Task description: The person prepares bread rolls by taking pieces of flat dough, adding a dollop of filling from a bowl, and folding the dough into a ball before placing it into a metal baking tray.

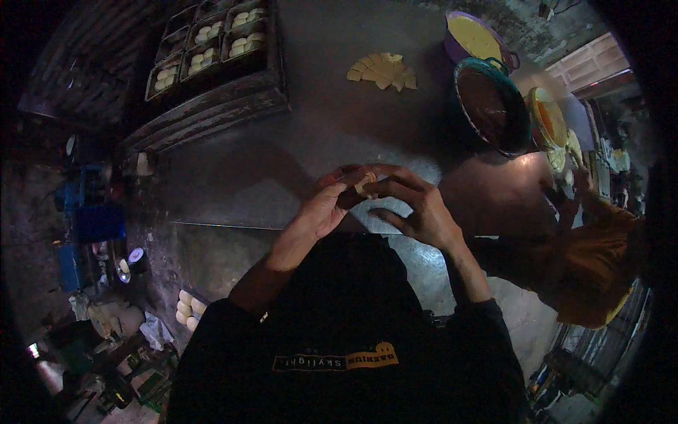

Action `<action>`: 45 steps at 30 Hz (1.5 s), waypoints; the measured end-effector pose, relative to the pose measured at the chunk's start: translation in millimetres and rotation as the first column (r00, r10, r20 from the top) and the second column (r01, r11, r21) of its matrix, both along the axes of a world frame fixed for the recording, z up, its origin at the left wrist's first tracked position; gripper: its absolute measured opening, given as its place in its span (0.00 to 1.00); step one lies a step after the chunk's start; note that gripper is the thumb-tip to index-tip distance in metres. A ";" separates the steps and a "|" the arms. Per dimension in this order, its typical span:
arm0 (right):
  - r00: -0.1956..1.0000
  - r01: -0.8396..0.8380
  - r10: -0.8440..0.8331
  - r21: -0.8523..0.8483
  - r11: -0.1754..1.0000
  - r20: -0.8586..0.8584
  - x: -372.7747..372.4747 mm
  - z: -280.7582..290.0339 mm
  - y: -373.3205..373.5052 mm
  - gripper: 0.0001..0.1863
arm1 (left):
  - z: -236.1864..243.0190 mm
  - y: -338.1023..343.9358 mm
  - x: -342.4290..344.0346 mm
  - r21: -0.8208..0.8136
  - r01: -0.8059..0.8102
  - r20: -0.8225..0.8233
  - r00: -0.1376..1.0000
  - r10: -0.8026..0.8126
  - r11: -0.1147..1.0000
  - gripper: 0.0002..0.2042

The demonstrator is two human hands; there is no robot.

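Over the table's near edge, my two hands meet around a small piece of pale dough. My left hand is curled underneath and beside it. The fingers of my right hand pinch the dough from the other side, its thumb held apart below. Much of the dough is hidden by the fingers, so its shape is unclear. Farther up the table lie several flat, cut dough pieces, fanned out and partly overlapping.
Stacked dark trays with dough balls stand far left. At the right are a teal tub of brown filling, a purple tub of yellow filling and an orange bowl. Beside them works a person in an orange-brown garment.
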State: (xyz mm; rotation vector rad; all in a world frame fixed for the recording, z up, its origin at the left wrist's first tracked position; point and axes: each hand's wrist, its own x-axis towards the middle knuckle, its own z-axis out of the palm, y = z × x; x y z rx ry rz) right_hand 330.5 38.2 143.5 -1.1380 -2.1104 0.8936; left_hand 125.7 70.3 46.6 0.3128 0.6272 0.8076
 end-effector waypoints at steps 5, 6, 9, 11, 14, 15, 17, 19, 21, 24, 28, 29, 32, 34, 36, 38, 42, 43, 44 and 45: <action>0.964 0.209 -0.235 -0.190 0.959 -0.128 12.3 -2.5 -9.2 0.10 | 36.8 -4.8 16.1 0.326 0.104 -0.304 0.953 0.000 0.940 0.08; 0.945 0.240 -0.297 -0.331 0.913 -0.134 16.9 4.7 -6.9 0.09 | 45.4 -5.9 20.0 0.440 0.139 -0.409 0.911 0.060 0.887 0.07; 0.936 0.202 -0.309 -0.464 0.863 -0.169 33.9 -5.8 -1.1 0.07 | 64.5 -16.5 35.5 0.702 0.280 -0.548 0.799 0.246 0.655 0.08; 0.956 0.175 -0.247 -0.368 0.913 -0.158 45.2 -15.3 1.5 0.09 | 52.7 -17.4 43.0 0.756 0.275 -0.537 0.779 0.324 0.593 0.08; 0.982 0.167 -0.172 -0.071 0.983 -0.072 56.5 -18.1 6.9 0.15 | 32.3 -10.4 50.8 0.742 0.228 -0.546 0.752 0.370 0.630 0.09; 0.985 0.166 -0.165 0.016 0.986 -0.048 57.5 -11.0 7.2 0.16 | 32.1 -7.6 54.0 0.719 0.202 -0.553 0.746 0.372 0.665 0.10; 0.987 0.160 -0.156 0.128 0.979 -0.041 60.1 -13.3 13.0 0.17 | 36.7 -8.8 63.9 0.552 0.061 -0.497 0.825 0.270 0.831 0.10; 0.986 0.162 -0.151 0.175 0.971 -0.074 63.4 -28.0 19.4 0.18 | 43.3 -12.8 74.2 0.404 0.003 -0.453 0.869 0.197 0.915 0.10; 0.982 0.168 -0.173 -0.064 0.984 -0.078 70.0 -24.6 20.6 0.19 | 45.9 -14.7 81.3 0.325 0.007 -0.443 0.885 0.146 0.946 0.11; 0.989 0.062 -0.070 -0.063 0.996 -0.131 79.8 -23.9 29.0 0.18 | 45.1 -7.8 77.2 0.090 0.088 -0.455 0.889 -0.037 0.992 0.13; 0.968 -0.166 0.156 -0.037 0.985 -0.196 90.7 -32.2 36.4 0.15 | 38.1 -6.7 76.4 0.296 0.128 -0.394 0.919 -0.001 0.946 0.14; 0.964 -0.146 0.110 -0.135 0.980 -0.243 89.7 -34.3 36.2 0.14 | 39.8 -6.8 76.5 0.387 0.204 -0.468 0.884 0.001 0.899 0.14; 0.953 -0.124 0.025 -0.315 0.941 -0.303 83.9 -39.3 33.2 0.13 | 40.2 -16.7 78.8 0.529 0.403 -0.674 0.734 0.081 0.746 0.15; 0.961 -0.150 0.073 -0.284 0.947 -0.265 80.8 -40.2 34.1 0.13 | 40.4 -19.9 79.3 0.535 0.459 -0.731 0.672 0.116 0.710 0.14; 0.991 -0.100 0.077 -0.226 0.969 -0.111 79.0 -42.3 31.7 0.13 | 40.3 -19.2 78.5 0.511 0.452 -0.734 0.672 0.098 0.731 0.13; 0.999 -0.045 0.044 -0.077 0.996 -0.010 73.8 -40.0 24.7 0.15 | 1.4 -24.2 69.7 0.442 0.280 -0.609 0.791 0.057 0.852 0.14; 0.988 -0.129 0.109 0.198 0.972 0.108 50.0 -41.5 -2.0 0.18 | -9.0 -33.0 60.0 0.480 -0.098 -0.215 0.950 0.225 0.872 0.14; 0.973 -0.210 0.181 0.213 0.954 0.145 44.6 -47.9 -6.0 0.18 | -10.5 -33.8 56.4 0.432 -0.152 -0.187 0.949 0.253 0.889 0.15; 0.972 -0.200 0.164 0.226 0.953 0.168 38.8 -52.6 -5.9 0.19 | -21.9 -31.4 47.3 0.288 -0.141 -0.284 0.932 0.225 0.947 0.16; 0.971 -0.186 0.141 0.240 0.953 0.193 32.6 -57.2 -5.5 0.20 | -20.9 -27.3 41.9 0.136 -0.136 -0.373 0.911 0.178 0.981 0.17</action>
